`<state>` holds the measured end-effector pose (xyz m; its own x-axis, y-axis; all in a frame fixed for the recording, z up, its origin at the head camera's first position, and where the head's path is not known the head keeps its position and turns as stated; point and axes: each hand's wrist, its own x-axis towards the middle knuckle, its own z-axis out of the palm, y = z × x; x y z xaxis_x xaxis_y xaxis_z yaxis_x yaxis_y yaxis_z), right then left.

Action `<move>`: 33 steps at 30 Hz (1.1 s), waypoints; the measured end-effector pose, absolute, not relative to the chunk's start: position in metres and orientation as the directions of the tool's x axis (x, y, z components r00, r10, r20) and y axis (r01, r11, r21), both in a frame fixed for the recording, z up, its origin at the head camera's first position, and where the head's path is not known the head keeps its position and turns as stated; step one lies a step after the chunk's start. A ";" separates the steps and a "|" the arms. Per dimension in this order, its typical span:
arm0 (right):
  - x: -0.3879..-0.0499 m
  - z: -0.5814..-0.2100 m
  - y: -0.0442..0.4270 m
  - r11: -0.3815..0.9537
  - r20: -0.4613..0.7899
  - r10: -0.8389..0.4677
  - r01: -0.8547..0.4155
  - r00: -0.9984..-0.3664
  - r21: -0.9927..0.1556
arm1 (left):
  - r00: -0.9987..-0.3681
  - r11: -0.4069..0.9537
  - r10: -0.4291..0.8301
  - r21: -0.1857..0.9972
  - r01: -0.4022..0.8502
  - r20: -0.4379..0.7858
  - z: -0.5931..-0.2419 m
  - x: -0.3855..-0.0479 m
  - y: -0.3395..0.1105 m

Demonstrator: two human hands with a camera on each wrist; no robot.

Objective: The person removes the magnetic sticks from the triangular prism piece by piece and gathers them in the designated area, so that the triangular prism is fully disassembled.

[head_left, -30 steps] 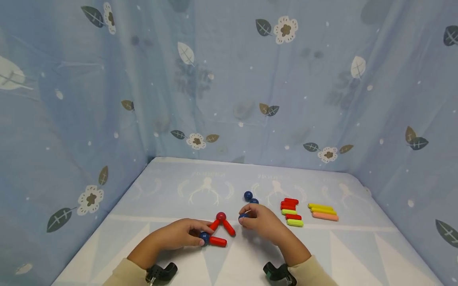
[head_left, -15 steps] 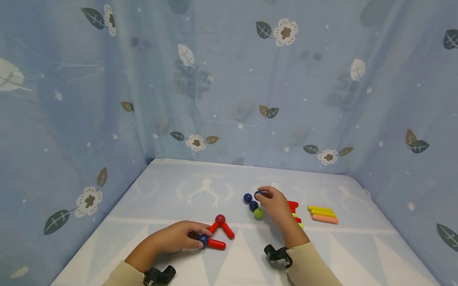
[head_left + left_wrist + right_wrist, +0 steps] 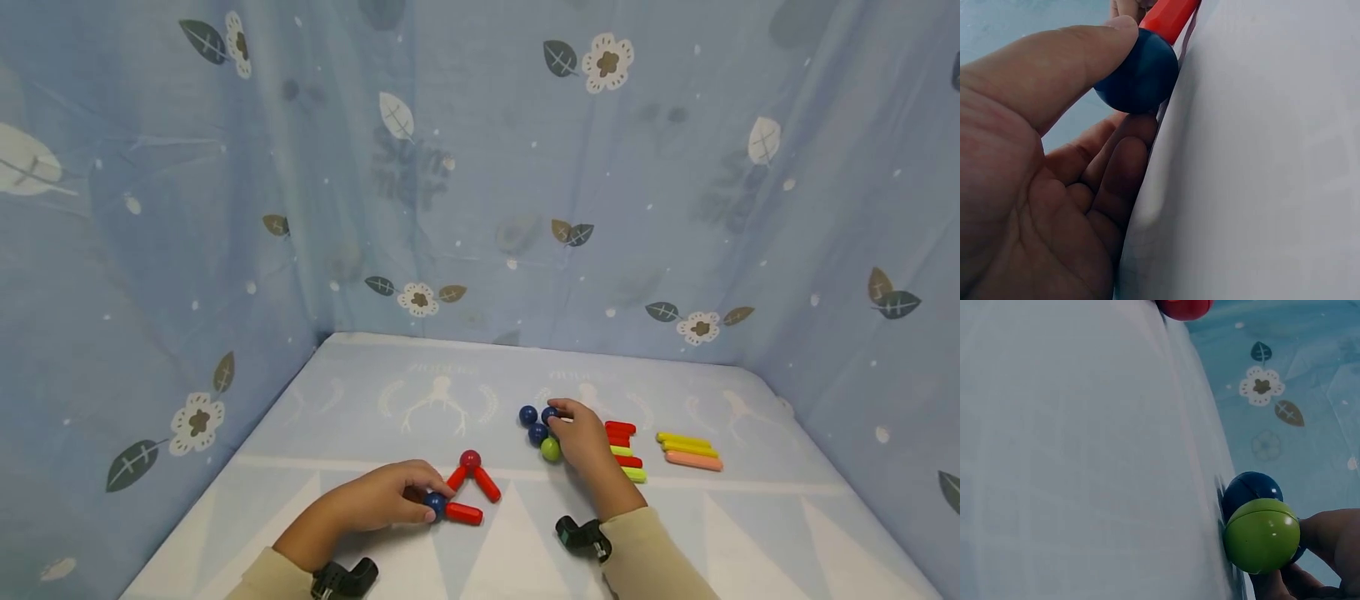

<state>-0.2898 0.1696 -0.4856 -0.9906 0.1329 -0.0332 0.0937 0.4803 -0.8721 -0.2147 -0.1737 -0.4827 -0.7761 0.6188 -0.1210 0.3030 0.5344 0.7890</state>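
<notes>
My left hand [image 3: 390, 497] pinches a blue ball [image 3: 435, 505] between thumb and fingers; the left wrist view shows the thumb [image 3: 1079, 62] on top of it. A red rod [image 3: 464, 513] extends rightward from that ball. Just beyond, a red ball [image 3: 470, 460] joins two more red rods [image 3: 487, 484] in an upside-down V, the left one reaching to my left fingertips. Farther back, my right hand [image 3: 582, 433] pinches another blue ball [image 3: 551, 416]. Beside it lie two blue balls [image 3: 528, 415] and a green ball [image 3: 1263, 537], which partly hides the held ball in the right wrist view.
Right of the right hand lies a column of short red and lime rods [image 3: 628, 475], partly covered by that hand. Longer yellow rods [image 3: 684, 440] and a salmon rod [image 3: 693, 461] lie farther right. Patterned curtains [image 3: 480, 167] enclose the table [image 3: 360, 400] at the back and sides.
My right hand has carried the blue ball back and right from near the red pieces to the ball cluster, then slightly down. The green ball has come into sight. My left hand keeps its hold.
</notes>
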 end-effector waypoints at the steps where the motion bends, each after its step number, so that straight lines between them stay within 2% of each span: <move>1: -0.291 -0.485 0.170 0.479 -0.036 0.128 0.094 -0.991 -0.873 | -0.778 0.538 0.617 0.786 0.306 -0.119 -0.482 -0.215 -0.174; 16: -0.290 -0.492 0.173 0.416 -0.101 0.102 0.135 -0.990 -0.899 | -0.779 0.527 0.618 0.794 0.305 -0.110 -0.484 -0.211 -0.175; 25: -0.286 -0.491 0.175 0.438 -0.129 0.080 0.151 -0.988 -0.886 | -0.776 0.530 0.618 0.795 0.294 -0.125 -0.484 -0.211 -0.173; 33: -0.280 -0.477 0.172 0.481 -0.100 0.167 0.170 -0.981 -0.860 | -0.770 0.535 0.626 0.787 0.306 -0.126 -0.479 -0.212 -0.174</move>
<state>-0.2796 0.1725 -0.4769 -0.9808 0.1671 -0.1003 0.1700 0.4814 -0.8599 -0.2116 -0.1739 -0.4794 -0.7696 0.6259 -0.1264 0.3059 0.5352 0.7873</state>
